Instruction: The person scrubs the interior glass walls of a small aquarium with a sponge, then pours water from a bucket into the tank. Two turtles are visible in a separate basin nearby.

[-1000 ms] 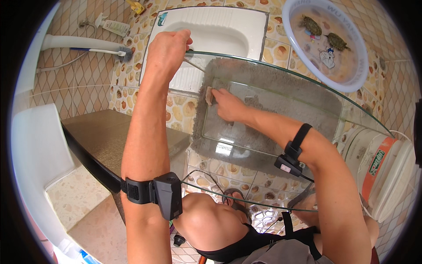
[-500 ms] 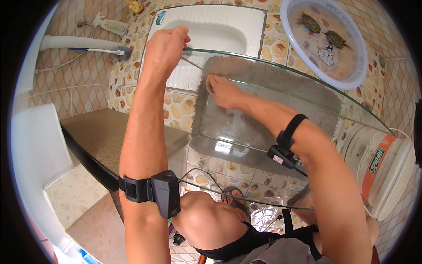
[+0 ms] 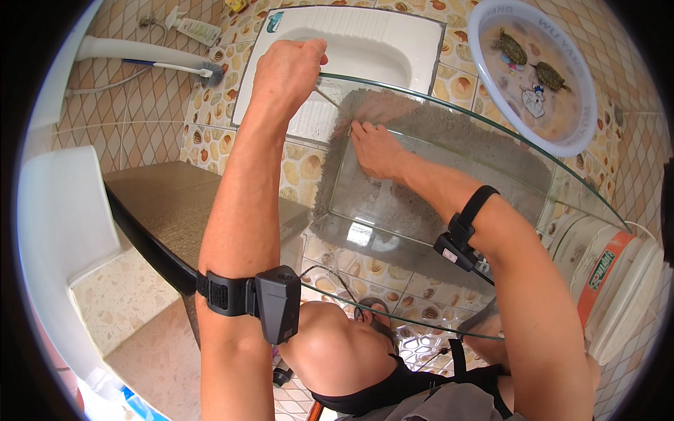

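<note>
Glass tank (image 3: 393,210) spread below me. Inside its left end, the right hand (image 3: 379,151) bunched its fingers, any pinch hidden from me. Farther, the left hand (image 3: 289,69) curled at its corner; I couldn't tell if it gripped.

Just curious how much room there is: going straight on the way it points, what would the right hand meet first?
Probably the glass tank wall at the far left corner. The right hand looks close, perhaps touching; depth is unclear. The white squat toilet lies beyond.
</note>
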{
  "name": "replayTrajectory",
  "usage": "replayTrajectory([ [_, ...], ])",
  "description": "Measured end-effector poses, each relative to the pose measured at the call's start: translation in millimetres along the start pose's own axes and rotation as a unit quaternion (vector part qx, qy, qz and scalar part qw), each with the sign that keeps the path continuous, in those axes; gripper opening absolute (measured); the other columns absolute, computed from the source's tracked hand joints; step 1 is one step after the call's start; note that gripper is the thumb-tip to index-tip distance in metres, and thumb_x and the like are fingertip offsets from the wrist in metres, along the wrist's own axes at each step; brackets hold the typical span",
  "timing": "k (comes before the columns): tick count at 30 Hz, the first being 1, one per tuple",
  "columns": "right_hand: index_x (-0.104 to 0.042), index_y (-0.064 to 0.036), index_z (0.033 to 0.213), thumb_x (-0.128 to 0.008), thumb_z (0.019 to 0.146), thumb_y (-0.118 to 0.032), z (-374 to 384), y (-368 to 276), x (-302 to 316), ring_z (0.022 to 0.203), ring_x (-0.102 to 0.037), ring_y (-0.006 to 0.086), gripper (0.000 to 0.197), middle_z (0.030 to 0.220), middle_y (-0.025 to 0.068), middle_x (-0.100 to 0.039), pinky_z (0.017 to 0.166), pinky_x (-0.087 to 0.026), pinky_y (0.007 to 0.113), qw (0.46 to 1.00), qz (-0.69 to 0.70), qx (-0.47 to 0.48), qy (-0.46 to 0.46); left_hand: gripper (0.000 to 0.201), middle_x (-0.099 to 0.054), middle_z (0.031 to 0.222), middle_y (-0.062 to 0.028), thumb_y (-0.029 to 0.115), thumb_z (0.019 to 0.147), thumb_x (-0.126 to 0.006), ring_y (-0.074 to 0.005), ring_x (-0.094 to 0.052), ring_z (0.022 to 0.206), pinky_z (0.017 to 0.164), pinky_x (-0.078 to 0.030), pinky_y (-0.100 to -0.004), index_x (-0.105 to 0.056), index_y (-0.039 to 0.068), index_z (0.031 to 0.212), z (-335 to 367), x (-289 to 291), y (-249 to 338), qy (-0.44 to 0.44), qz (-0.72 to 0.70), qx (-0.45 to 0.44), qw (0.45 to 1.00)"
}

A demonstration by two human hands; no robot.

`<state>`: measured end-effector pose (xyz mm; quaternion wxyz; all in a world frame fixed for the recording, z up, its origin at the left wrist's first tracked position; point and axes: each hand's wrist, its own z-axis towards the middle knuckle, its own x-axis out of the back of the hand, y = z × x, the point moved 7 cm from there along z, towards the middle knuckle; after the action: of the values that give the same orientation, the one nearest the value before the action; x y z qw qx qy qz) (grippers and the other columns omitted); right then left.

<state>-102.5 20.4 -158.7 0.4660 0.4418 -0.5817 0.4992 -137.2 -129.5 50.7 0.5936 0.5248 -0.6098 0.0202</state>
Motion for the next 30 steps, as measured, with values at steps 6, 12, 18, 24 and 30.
replayTrajectory([
  [6, -0.056, 0.0101, 0.131, -0.065, 0.081, -0.016, 13.2, 11.0, 9.8, 0.123, -0.054, 0.0348, 0.058, 0.148, 0.0241, -0.045, 0.097, -0.051, 0.045, 0.991, 0.111, -0.03, -0.066, 0.049, -0.073, 0.102, -0.0148, 0.044, 0.092, -0.056, -0.0258, -0.067, 0.088, 0.08, -0.053, -0.0396, -0.075, -0.001, 0.101, -4.2, 0.2, 4.8, 0.009, -0.009, -0.005, 1.0],
  [12, -0.059, 0.0076, 0.128, -0.066, 0.079, -0.014, 23.0, 9.9, 7.4, 0.122, -0.057, 0.0367, 0.055, 0.147, 0.0244, -0.045, 0.097, -0.053, 0.046, 0.981, 0.125, -0.061, -0.134, 0.049, -0.073, 0.094, -0.0173, 0.042, 0.091, -0.055, -0.0299, -0.068, 0.089, 0.082, -0.052, -0.0404, -0.076, -0.002, 0.095, -2.7, 1.3, 7.6, 0.035, -0.011, -0.029, 0.999],
  [18, -0.061, 0.0078, 0.128, -0.068, 0.08, -0.021, 17.2, -3.4, 11.9, 0.119, -0.059, 0.0349, 0.057, 0.145, 0.0283, -0.046, 0.094, -0.053, 0.045, 0.977, 0.086, -0.087, -0.175, 0.048, -0.073, 0.1, -0.0157, 0.043, 0.094, -0.055, -0.0262, -0.067, 0.09, 0.08, -0.053, -0.041, -0.076, 0.0, 0.099, -0.6, 1.7, 4.4, 0.014, 0.012, -0.015, 1.0],
  [24, -0.069, 0.0073, 0.117, -0.072, 0.076, -0.026, 15.4, -9.1, 14.6, 0.112, -0.062, 0.0331, 0.053, 0.139, 0.0302, -0.051, 0.09, -0.054, 0.041, 0.996, -0.009, -0.048, -0.069, 0.048, -0.072, 0.087, -0.0193, 0.041, 0.089, -0.053, -0.0323, -0.068, 0.088, 0.084, -0.051, -0.0422, -0.076, -0.001, 0.091, -5.0, 1.5, 5.4, 0.043, -0.006, -0.012, 0.999],
  [30, -0.066, 0.0112, 0.119, -0.075, 0.074, -0.026, 9.8, 3.1, 5.5, 0.112, -0.061, 0.0331, 0.059, 0.135, 0.0292, -0.053, 0.09, -0.054, 0.04, 0.988, 0.041, -0.04, -0.142, 0.049, -0.074, 0.109, -0.0139, 0.045, 0.094, -0.057, -0.0235, -0.066, 0.089, 0.078, -0.054, -0.0403, -0.075, 0.001, 0.105, -2.4, 0.6, 4.3, -0.003, 0.003, -0.005, 1.0],
])
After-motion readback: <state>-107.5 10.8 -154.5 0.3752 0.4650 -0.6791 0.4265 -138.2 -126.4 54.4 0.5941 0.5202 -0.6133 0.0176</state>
